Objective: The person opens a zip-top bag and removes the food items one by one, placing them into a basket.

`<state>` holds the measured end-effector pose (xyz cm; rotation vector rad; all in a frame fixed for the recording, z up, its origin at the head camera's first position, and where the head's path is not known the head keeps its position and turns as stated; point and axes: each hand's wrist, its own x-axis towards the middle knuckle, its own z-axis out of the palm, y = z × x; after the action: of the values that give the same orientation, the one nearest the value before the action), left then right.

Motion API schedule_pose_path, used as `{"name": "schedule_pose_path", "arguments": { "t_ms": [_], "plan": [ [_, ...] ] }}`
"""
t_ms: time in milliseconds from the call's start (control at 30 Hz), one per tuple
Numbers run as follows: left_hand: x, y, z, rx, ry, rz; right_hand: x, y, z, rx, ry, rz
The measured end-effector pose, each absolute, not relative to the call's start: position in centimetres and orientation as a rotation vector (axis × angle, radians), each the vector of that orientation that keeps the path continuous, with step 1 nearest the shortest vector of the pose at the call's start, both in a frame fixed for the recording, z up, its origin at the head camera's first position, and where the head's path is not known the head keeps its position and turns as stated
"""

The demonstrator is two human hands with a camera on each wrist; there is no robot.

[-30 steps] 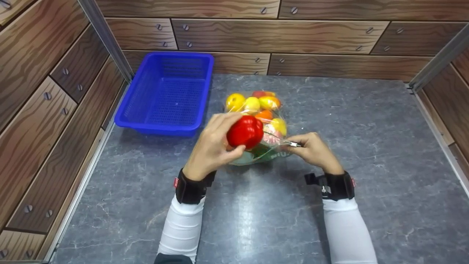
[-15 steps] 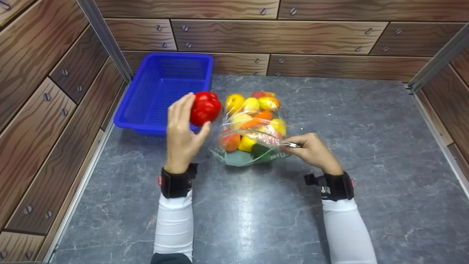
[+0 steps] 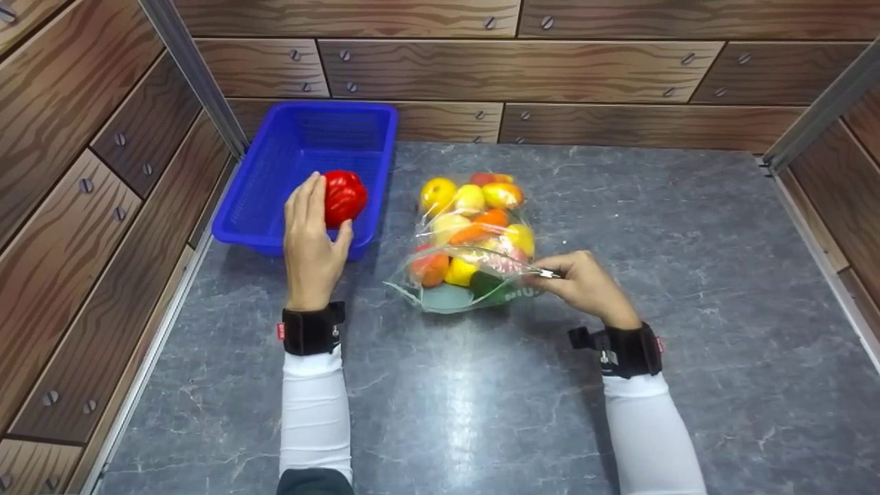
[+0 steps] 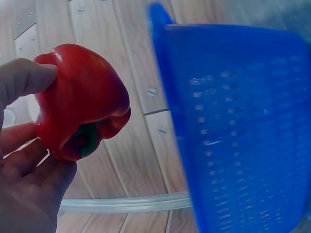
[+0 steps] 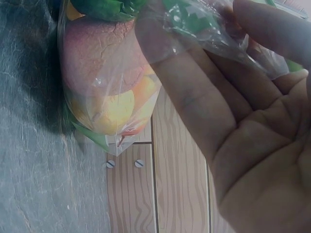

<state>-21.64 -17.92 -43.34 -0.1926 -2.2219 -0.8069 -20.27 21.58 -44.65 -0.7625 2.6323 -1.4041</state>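
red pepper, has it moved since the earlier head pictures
Yes: in the head view, the red pepper has moved left, away from the clear bag and toward the blue basket.

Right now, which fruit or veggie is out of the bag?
The red pepper: the left hand holds it, while the others in view sit inside the clear bag.

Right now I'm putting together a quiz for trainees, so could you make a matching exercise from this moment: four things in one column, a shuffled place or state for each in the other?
Things
1. Red pepper
2. Blue basket
3. Plastic bag
4. Right hand

Places or states
A. See-through, with produce inside
B. Pinching a transparent edge
C. Held in the left hand
D. Resting on the grey surface, at the back left

Right pairs: 1-C, 2-D, 3-A, 4-B
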Motion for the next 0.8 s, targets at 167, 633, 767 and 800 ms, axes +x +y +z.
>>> {"name": "schedule_pose_path", "arguments": {
  "t_ms": [167, 633, 767, 800],
  "plan": [
    [-22.5, -18.1, -44.5, -0.159, -2.321, -0.783, -20.3, 21.6, -44.8, -0.783, 2.633, -1.408],
    [-23.6, -18.5, -46.2, -0.037, -2.498, -0.858, -20.3, 21.4, -44.9, -0.767, 2.633, -1.381],
    [-23.8, -18.7, -46.3, -0.001, -2.573, -0.882, -20.3, 21.4, -44.9, -0.785, 2.645, -1.377],
    [-23.9, -18.8, -46.4, 0.004, -2.589, -0.883, -20.3, 21.4, -44.9, -0.789, 2.65, -1.373]
  ]
}}
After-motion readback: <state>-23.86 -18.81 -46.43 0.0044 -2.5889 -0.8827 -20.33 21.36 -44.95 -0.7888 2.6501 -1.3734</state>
